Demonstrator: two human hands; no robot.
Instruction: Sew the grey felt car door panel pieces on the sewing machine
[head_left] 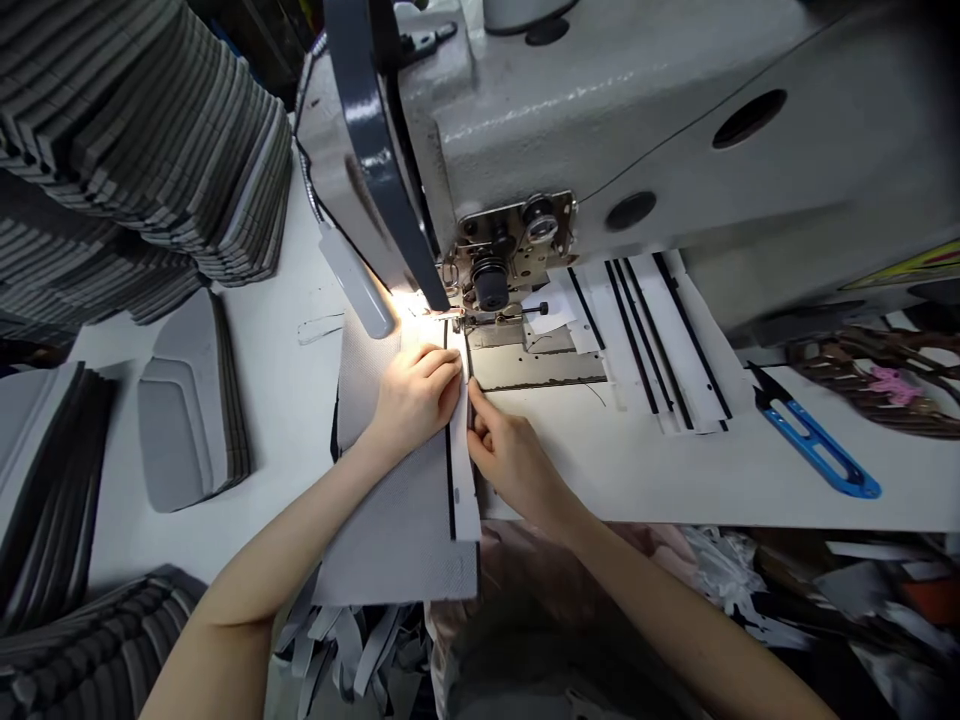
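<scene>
A grey fabric panel [397, 520] lies on the white table under the sewing machine [600, 130], with a white strip [465, 490] edged by a black line along its right side. My left hand [416, 392] rests flat on the panel, fingers stretched toward the strip. My right hand [510, 455] pinches the strip's right edge just below the presser foot [469, 318]. The machine's lamp lights the cloth at the needle.
Tall stacks of grey padded pieces [142, 140] fill the left, with smaller piles [191, 400] on the table. Several white strips with black lines [660, 340] lie right of the needle plate. Blue thread snips [814, 445] sit at the right. Fabric scraps hang below the table edge.
</scene>
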